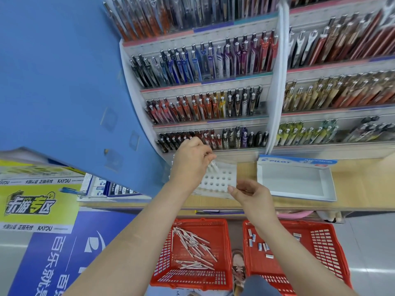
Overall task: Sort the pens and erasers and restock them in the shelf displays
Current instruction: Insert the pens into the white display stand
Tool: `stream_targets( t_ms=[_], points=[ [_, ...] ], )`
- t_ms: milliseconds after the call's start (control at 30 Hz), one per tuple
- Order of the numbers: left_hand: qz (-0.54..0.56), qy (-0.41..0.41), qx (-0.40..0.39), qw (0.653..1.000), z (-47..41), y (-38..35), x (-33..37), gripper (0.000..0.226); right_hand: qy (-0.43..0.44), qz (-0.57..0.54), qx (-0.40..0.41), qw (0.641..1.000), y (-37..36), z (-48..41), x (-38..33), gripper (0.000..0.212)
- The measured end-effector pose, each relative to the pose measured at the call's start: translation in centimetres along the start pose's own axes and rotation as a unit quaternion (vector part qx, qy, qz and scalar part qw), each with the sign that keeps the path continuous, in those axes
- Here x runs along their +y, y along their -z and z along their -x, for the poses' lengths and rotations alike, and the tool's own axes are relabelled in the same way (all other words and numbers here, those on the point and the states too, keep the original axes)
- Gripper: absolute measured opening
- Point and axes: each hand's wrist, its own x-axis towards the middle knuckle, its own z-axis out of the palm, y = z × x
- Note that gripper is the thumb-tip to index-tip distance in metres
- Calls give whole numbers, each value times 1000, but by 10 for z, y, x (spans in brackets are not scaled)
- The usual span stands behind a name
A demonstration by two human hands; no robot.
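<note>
A person faces a shelf display (205, 67) of racked pens, both bare forearms stretched forward over a wooden counter (352, 189). The left hand (191, 161) is raised with its wrist bent. Its fingers are curled tight round a small bunch of clear pens (213, 166), whose tips point down at a white holed holder (218, 180) on the counter. The right hand (253, 196) sits lower, fingers curled, one fingertip touching the holder's near right corner; whether it pinches cannot be told. Further right lies an open white eraser box (295, 182). On the floor below, a red basket (222, 253) carries loose pens (192, 246), and a second red basket (324, 242) beside it carries erasers (259, 245).
</note>
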Motion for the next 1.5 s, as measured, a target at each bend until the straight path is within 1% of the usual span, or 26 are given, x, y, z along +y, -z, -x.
stream_targets(
  t_ms=[167,300,367,400,467,533,633,733,867,967,1100,1200,1300,1367,1400,1500],
  points=[
    [-34,-15,-13,999,0,-6,-2,25,2,-2,2,1000,0,1,0,39],
    [-58,-7,-43,997,-2,-3,-4,28,-1,1,3,1000,1,2,-1,36],
    [-36,6,-47,998,-1,2,-3,28,3,8,2,1000,3,5,-4,34],
    [-12,17,-41,999,1,5,-2,28,17,18,2,1000,5,6,-7,26],
    [49,39,-12,998,12,17,1,21,56,39,6,998,11,11,-17,7],
    [97,46,19,994,32,31,2,14,91,58,-2,994,16,19,-31,8],
    [143,76,30,986,75,51,-5,13,128,63,-65,988,17,33,-54,12],
    [155,147,46,976,123,60,-28,10,157,103,-150,971,6,49,-72,11],
    [139,252,64,956,187,62,-73,8,184,205,-242,930,-25,68,-73,10],
    [128,328,53,935,238,57,-111,11,191,262,-294,899,-59,83,-60,9],
    [132,417,51,898,305,43,-157,12,159,337,-356,857,-113,103,-23,13],
    [142,471,22,870,353,17,-193,15,126,360,-386,840,-155,109,25,15],
    [151,507,3,849,396,-24,-231,13,96,373,-387,838,-196,106,84,22],
    [160,526,-14,835,419,-61,-257,11,72,380,-374,843,-220,99,133,16],
    [160,529,-23,833,428,-83,-272,12,59,385,-364,846,-231,92,163,11],
    [145,515,-60,843,446,-165,-316,17,16,399,-350,847,-259,55,267,14]
  ],
)
